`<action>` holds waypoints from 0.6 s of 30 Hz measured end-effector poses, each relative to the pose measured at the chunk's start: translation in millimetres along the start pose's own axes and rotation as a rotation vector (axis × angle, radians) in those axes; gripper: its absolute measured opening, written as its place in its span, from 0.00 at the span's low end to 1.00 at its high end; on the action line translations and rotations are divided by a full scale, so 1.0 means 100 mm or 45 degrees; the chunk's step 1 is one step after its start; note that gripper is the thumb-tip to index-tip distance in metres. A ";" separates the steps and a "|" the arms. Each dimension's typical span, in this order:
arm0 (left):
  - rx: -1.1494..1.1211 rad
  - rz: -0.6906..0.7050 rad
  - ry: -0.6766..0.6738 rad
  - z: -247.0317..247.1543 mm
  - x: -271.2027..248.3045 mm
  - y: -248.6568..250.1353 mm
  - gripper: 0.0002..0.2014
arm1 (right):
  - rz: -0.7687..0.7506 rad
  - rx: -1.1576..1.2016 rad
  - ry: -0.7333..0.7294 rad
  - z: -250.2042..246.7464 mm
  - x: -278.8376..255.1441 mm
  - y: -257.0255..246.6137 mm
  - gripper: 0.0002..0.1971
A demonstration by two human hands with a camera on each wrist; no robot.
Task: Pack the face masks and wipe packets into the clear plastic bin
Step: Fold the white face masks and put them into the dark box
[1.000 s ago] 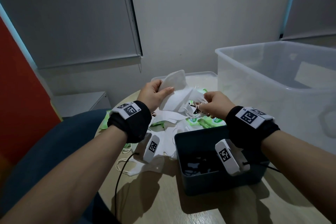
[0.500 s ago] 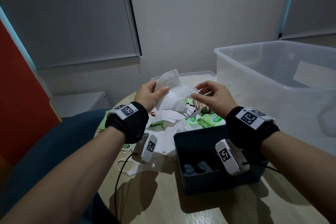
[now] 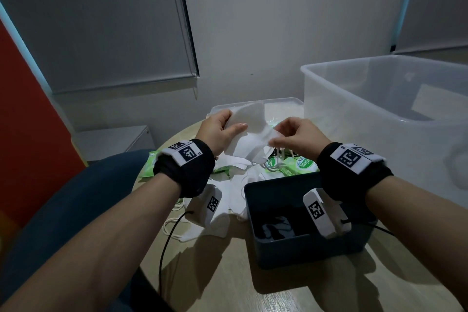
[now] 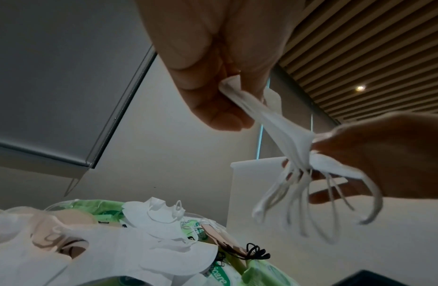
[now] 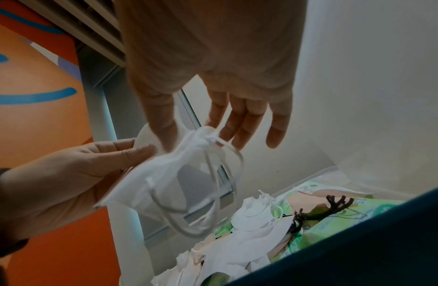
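A small stack of white face masks [image 3: 253, 134] is held in the air above the pile on the table. My left hand [image 3: 234, 121] grips its left end, thumb on top. My right hand [image 3: 276, 138] pinches the right end, where the ear loops hang down. The left wrist view shows my left hand [image 4: 227, 100] closed on the folded masks [image 4: 279, 123]. In the right wrist view my right hand [image 5: 191, 135] pinches the masks [image 5: 169, 174] with thumb and forefinger, other fingers straight. The clear plastic bin [image 3: 367, 121] stands to the right. Green wipe packets [image 3: 304, 164] lie under the hands.
A dark open box [image 3: 278, 182] sits close in front of my right wrist, with something dark inside. More white masks [image 3: 235, 185] and another green packet [image 3: 149, 164] lie on the round table. A clear lid [image 3: 286, 102] lies at the far edge.
Both hands have lifted the masks a little higher off the pile. My right hand has come up from the dangling loops and now pinches the masks' right end.
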State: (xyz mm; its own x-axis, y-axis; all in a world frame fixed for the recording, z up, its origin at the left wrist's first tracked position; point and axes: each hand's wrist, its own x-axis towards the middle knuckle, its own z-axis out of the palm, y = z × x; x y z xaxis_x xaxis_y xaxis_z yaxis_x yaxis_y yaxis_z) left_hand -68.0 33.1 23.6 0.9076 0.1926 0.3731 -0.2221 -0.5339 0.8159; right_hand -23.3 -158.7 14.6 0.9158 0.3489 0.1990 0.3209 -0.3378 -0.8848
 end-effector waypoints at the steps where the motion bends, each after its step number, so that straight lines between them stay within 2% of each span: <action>1: -0.016 0.017 -0.038 0.00 -0.01 0.02 0.09 | 0.006 0.024 -0.023 0.03 0.00 -0.01 0.18; 3: -0.047 0.048 -0.127 0.01 -0.05 0.06 0.09 | -0.008 0.105 -0.064 0.08 -0.02 -0.07 0.32; 4: -0.051 0.066 -0.168 0.01 -0.06 0.08 0.08 | -0.030 0.160 -0.097 0.09 -0.02 -0.09 0.35; 5: -0.052 0.085 -0.193 0.01 -0.06 0.08 0.07 | -0.045 0.209 -0.142 0.11 -0.03 -0.10 0.33; 7: -0.055 0.105 -0.198 0.01 -0.07 0.08 0.04 | -0.015 0.215 -0.214 0.14 -0.06 -0.15 0.22; 9: -0.031 0.097 -0.144 0.00 -0.06 0.02 0.07 | 0.023 0.194 -0.225 0.18 -0.10 -0.17 0.14; 12: 0.009 -0.072 -0.070 -0.04 -0.09 -0.14 0.13 | 0.058 0.210 -0.220 0.22 -0.12 -0.16 0.12; 14: 0.201 -0.224 -0.158 -0.07 -0.13 -0.33 0.10 | 0.107 0.209 -0.218 0.22 -0.14 -0.14 0.11; 16: 0.575 -0.366 -0.383 -0.09 -0.20 -0.53 0.04 | 0.156 0.196 -0.202 0.20 -0.12 -0.09 0.11; 18: 0.903 -0.477 -0.564 -0.07 -0.28 -0.69 0.11 | 0.200 0.111 -0.181 0.19 -0.13 -0.08 0.20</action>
State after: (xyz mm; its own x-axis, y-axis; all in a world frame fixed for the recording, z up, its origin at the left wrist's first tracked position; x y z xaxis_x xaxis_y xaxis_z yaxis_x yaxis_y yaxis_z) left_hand -80.6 70.1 -40.2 0.9624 0.1998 -0.1839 0.2522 -0.9090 0.3320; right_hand -42.7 -143.9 10.9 0.9077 0.4196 -0.0003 0.1491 -0.3233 -0.9345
